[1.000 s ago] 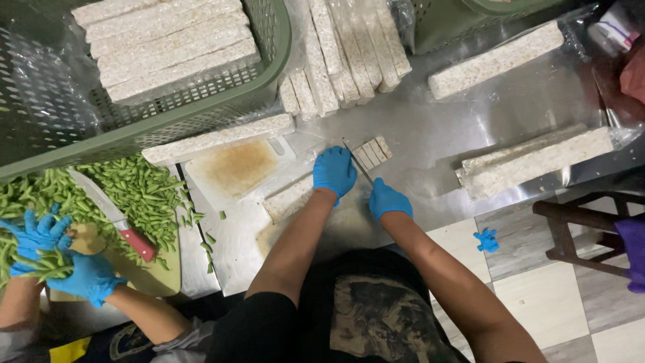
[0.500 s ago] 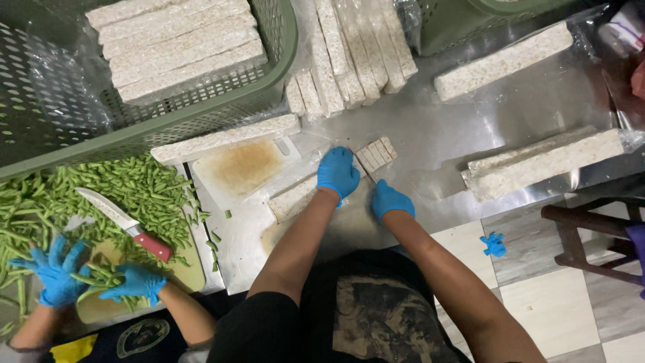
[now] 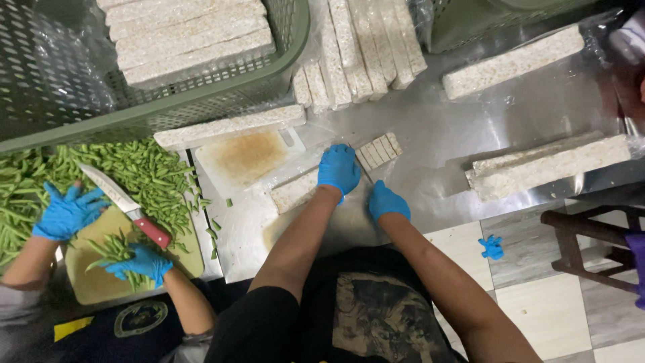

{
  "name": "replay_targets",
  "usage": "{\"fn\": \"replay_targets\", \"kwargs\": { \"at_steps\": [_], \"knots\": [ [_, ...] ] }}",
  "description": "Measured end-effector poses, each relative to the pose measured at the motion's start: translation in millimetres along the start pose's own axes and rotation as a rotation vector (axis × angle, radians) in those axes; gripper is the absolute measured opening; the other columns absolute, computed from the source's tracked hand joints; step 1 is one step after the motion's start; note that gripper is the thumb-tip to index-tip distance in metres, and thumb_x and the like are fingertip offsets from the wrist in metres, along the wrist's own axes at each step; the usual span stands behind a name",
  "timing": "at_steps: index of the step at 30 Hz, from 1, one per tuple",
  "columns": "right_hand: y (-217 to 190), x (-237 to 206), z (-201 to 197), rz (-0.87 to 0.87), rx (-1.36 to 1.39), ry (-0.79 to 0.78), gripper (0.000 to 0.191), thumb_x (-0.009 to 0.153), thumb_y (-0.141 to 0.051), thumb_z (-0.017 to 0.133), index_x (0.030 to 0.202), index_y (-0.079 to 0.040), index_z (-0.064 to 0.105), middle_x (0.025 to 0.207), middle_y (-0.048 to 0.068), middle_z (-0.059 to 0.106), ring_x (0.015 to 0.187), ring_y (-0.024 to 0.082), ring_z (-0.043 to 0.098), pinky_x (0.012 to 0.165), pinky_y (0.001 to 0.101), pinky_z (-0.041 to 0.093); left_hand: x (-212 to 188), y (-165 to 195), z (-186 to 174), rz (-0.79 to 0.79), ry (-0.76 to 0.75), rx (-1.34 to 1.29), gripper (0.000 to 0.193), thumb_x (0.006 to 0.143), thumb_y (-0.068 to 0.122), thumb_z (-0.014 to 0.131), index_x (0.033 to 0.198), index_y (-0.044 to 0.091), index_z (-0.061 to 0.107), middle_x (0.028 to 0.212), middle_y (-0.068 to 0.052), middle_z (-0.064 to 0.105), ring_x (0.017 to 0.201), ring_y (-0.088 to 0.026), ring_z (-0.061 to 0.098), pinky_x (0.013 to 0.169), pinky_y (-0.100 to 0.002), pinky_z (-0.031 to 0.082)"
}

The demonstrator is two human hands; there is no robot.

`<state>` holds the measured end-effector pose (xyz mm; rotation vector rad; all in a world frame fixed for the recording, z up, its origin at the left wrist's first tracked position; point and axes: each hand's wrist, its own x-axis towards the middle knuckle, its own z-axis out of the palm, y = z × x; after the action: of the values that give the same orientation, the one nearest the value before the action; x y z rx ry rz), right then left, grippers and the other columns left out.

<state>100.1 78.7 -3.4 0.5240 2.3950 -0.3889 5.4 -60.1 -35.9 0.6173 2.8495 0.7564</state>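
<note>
The right hand (image 3: 388, 201) in its blue glove rests fist-like at the steel table's (image 3: 470, 128) near edge, apparently gripping a thin knife (image 3: 363, 171), though the handle is hidden. At its ten o'clock the left hand (image 3: 339, 168), fingers spread, presses flat on a pale speckled tempeh block (image 3: 293, 191). Just past it, at one o'clock, lies a row of cut tempeh slices (image 3: 379, 149). Since a second ago both hands have barely shifted; the slicing looks paused or between strokes. At nine o'clock a co-worker's gloved hands (image 3: 67, 212) have moved off the red-handled knife (image 3: 127, 205) and now gather green beans (image 3: 148, 171). Farthest stands the green basket (image 3: 222, 94) of blocks.
</note>
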Motion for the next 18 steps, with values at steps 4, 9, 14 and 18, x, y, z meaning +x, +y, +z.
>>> {"fn": "replay_targets", "kwargs": {
  "at_steps": [4, 9, 14, 18],
  "knots": [
    [-4, 0, -6, 0.036, -0.006, -0.037, 0.034, 0.1, -0.024, 0.043, 0.129, -0.011, 0.052, 0.124, 0.027, 0.067, 0.113, 0.049, 0.065, 0.095, 0.0576, 0.052, -3, -7, -3, -0.001, 0.058, -0.101, 0.03, 0.074, 0.017, 0.066, 0.1, 0.003, 0.067, 0.109, -0.018, 0.065, 0.105, -0.038, 0.061, 0.094, -0.047, 0.05],
    [-7, -15, -8, 0.008, -0.009, -0.004, 0.033, 0.098, -0.027, 0.046, 0.126, -0.011, 0.053, 0.117, 0.027, 0.069, 0.108, 0.049, 0.066, 0.093, 0.0583, 0.051, -15, -15, -8, 0.007, 0.022, -0.054, 0.025, 0.072, 0.015, 0.066, 0.095, 0.004, 0.068, 0.106, -0.018, 0.065, 0.103, -0.037, 0.062, 0.092, -0.048, 0.05],
    [-14, -22, 1, -0.031, -0.009, 0.029, 0.031, 0.098, -0.027, 0.045, 0.123, -0.009, 0.052, 0.113, 0.027, 0.07, 0.105, 0.05, 0.067, 0.09, 0.0603, 0.051, -21, -15, -11, 0.034, 0.031, 0.022, 0.026, 0.074, 0.019, 0.069, 0.095, 0.005, 0.067, 0.103, -0.017, 0.065, 0.102, -0.037, 0.062, 0.092, -0.048, 0.05],
    [-16, -18, 3, -0.019, -0.024, 0.009, 0.031, 0.099, -0.024, 0.043, 0.125, -0.01, 0.052, 0.116, 0.027, 0.07, 0.107, 0.049, 0.067, 0.092, 0.06, 0.051, -19, -15, -12, 0.04, 0.015, 0.002, 0.025, 0.073, 0.019, 0.068, 0.094, 0.005, 0.067, 0.103, -0.017, 0.065, 0.102, -0.037, 0.061, 0.091, -0.048, 0.049]
  ]
}}
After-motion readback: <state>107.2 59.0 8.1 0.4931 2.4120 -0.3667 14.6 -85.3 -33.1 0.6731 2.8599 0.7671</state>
